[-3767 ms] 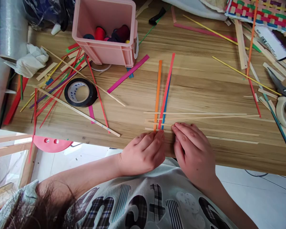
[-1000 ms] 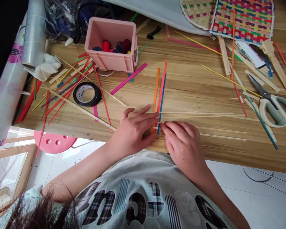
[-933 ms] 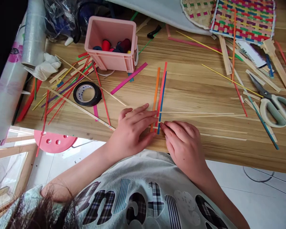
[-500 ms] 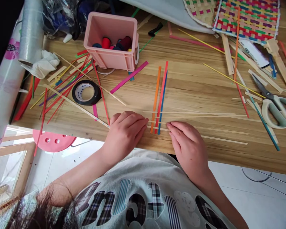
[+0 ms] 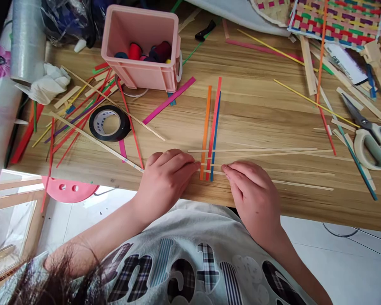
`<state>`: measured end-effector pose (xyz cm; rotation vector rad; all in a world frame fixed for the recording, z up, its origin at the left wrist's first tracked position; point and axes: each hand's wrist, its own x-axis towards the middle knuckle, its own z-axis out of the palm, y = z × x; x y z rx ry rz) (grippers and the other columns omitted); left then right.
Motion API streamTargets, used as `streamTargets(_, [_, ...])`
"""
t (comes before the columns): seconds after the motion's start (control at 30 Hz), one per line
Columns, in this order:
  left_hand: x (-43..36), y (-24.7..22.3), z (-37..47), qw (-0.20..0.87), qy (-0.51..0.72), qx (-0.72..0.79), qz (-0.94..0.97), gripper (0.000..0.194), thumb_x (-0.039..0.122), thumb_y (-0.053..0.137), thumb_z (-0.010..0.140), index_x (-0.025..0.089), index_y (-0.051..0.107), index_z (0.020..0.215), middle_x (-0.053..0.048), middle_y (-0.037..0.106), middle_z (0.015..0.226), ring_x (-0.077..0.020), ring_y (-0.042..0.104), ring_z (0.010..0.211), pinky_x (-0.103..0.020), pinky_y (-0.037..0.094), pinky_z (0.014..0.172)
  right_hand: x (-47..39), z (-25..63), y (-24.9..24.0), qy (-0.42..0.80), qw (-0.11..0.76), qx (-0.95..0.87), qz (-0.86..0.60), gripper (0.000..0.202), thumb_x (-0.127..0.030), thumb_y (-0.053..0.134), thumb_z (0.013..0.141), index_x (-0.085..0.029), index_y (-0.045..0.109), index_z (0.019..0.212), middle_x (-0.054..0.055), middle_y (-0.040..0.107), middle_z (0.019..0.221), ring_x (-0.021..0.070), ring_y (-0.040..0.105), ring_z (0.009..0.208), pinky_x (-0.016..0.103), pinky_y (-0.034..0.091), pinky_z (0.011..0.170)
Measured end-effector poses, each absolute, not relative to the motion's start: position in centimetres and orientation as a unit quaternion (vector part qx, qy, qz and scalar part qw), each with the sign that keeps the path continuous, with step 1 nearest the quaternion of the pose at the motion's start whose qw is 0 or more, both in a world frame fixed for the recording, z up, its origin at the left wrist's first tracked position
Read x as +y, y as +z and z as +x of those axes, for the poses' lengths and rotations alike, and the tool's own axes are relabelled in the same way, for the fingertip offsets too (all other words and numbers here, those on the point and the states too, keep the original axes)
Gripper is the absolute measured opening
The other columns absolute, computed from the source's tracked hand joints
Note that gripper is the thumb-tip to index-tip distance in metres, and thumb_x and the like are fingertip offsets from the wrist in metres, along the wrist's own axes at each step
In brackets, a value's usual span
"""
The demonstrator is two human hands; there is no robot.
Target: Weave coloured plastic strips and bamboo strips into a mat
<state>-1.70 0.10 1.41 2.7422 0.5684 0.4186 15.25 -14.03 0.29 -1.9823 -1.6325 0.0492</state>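
Observation:
Three upright strips, orange (image 5: 206, 127), red (image 5: 215, 114) and blue (image 5: 217, 123), lie side by side near the table's front edge. Several thin pale strips (image 5: 257, 150) cross their lower ends, woven among them. My left hand (image 5: 168, 178), fingers closed, pinches the left ends of pale strips just beside the orange strip. On the other side, my right hand (image 5: 254, 195) has thumb and fingertips together on a pale strip right of the blue one. The pale strips run on to the right, partly under my right hand.
A pink box (image 5: 139, 46) with thread spools, black tape (image 5: 110, 123) and loose coloured strips lie to the left. Scissors (image 5: 370, 135), a white tube (image 5: 346, 63) and wooden pieces are at the right. A woven mat (image 5: 339, 21) lies at the back right.
The view has shifted slightly, moving the background objects. My left fingertips have moved a little to the right, close to the orange strip; my right hand keeps nearly the same place.

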Motion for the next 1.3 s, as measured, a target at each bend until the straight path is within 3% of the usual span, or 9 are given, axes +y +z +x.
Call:
streamTargets(0.93, [-0.02, 1.48, -1.02, 0.166, 0.127, 0.227, 0.951, 0.013, 0.016, 0.055, 0.094, 0.022, 0.066, 0.099, 0.001, 0.072, 0.104, -0.0191, 0.062, 0.099, -0.036, 0.037, 0.080, -13.18, 15.33, 0.36, 0.011, 0.278, -0.593, -0.755, 0.020, 0.000, 0.057, 0.084, -0.016, 0.065, 0.092, 0.006, 0.069, 0.092, 0.0189, 0.063, 0.088, 0.036, 0.052, 0.081])
streamTargets(1.3, [-0.13, 1.25, -1.26, 0.146, 0.146, 0.211, 0.956, 0.014, 0.016, 0.058, 0.092, 0.020, 0.066, 0.103, -0.001, 0.072, 0.104, -0.0195, 0.063, 0.099, -0.036, 0.040, 0.079, -13.30, 15.41, 0.26, 0.011, 0.287, -0.596, -0.750, 0.025, -0.001, 0.055, 0.084, -0.021, 0.064, 0.097, 0.005, 0.069, 0.095, 0.0194, 0.064, 0.090, 0.038, 0.053, 0.082])
